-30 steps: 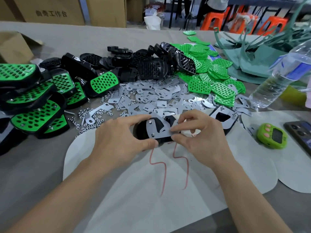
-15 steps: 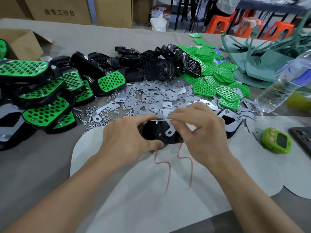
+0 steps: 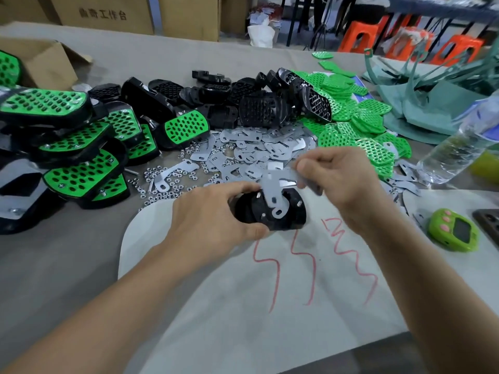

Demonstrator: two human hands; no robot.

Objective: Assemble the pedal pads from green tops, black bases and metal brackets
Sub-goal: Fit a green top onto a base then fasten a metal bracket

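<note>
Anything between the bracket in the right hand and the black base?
Nothing visible. The right hand pinches the metal bracket right over the black base, its lower end against it; the left hand grips only the base's left edge.

I am looking down a long table (image 3: 162, 58) covered in grey-beige cloth. It runs back toward stacked cardboard boxes (image 3: 108, 14), one of them printed with dark characters. Past the far edge, orange plastic stools (image 3: 363, 25) stand by a dark second table (image 3: 442, 9). A white bag (image 3: 260, 33) sits on the floor (image 3: 233, 36). The light is soft and even.
</note>
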